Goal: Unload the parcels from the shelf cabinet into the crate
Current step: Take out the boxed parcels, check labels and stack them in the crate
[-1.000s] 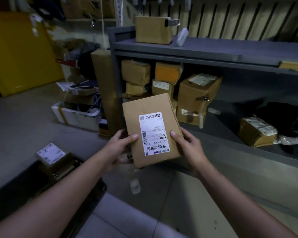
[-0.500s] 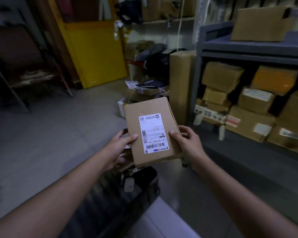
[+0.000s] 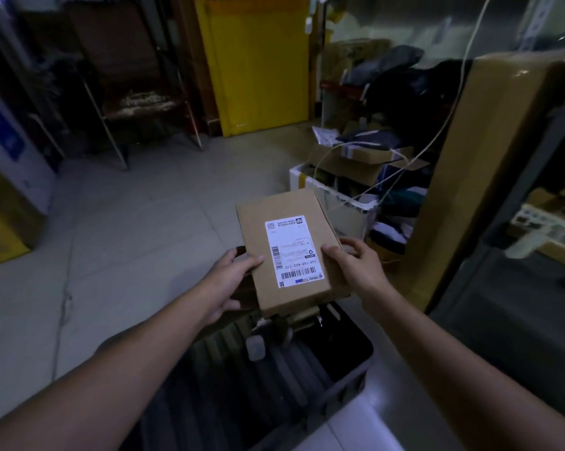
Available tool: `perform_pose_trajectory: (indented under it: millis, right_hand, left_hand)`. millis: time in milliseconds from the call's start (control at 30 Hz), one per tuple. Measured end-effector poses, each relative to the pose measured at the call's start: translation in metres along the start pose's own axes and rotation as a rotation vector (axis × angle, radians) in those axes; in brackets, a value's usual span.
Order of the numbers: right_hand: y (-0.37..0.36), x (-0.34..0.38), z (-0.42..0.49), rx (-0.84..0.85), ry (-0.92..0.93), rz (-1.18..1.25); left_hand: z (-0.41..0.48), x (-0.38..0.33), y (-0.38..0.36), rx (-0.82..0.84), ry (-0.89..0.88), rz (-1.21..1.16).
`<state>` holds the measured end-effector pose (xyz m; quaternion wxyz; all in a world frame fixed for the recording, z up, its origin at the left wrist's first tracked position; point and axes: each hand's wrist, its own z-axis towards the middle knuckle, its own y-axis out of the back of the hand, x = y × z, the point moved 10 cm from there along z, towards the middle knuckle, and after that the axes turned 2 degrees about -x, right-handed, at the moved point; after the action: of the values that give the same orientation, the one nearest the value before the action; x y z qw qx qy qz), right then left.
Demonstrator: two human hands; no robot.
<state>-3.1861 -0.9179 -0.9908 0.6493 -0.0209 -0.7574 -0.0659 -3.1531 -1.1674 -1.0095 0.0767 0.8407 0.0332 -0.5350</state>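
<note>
A flat brown cardboard parcel (image 3: 287, 236) with a white barcode label faces up in the middle of the head view. My left hand (image 3: 230, 276) grips its left edge and my right hand (image 3: 354, 265) grips its right edge, thumbs on top. Directly below the parcel stands the dark ribbed crate (image 3: 349, 382) on the floor; a little cardboard shows inside it under the parcel. The grey shelf cabinet (image 3: 502, 203) is at the right edge, with a parcel (image 3: 548, 222) on a shelf.
A tall brown carton (image 3: 476, 164) leans beside the cabinet. A white box (image 3: 339, 203) full of clutter and cables stands behind the parcel. A yellow door (image 3: 258, 60) and a metal chair frame (image 3: 138, 102) are farther back. Grey tiled floor lies to the left.
My view has swung left, away from the shelf. Both hands have carried the parcel over the crate, which is now directly beneath it.
</note>
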Motion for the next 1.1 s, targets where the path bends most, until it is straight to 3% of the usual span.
perform_pose_trajectory:
  millis: [333,633,1100]
  right_hand:
    - [-0.064,-0.027,0.011,0.081,-0.029,-0.039]
    - [-0.14,-0.064,-0.036,0.23,-0.071,-0.067]
    - [-0.229,-0.172,-0.084,0.35,-0.183,-0.174]
  left_hand:
    - [0.021,0.041,0.055,-0.071,0.054,-0.04]
    - [-0.02,0.097,0.135,-0.168,0.152,-0.061]
    - [-0.05,0.225,0.206,-0.234,0.354,-0.135]
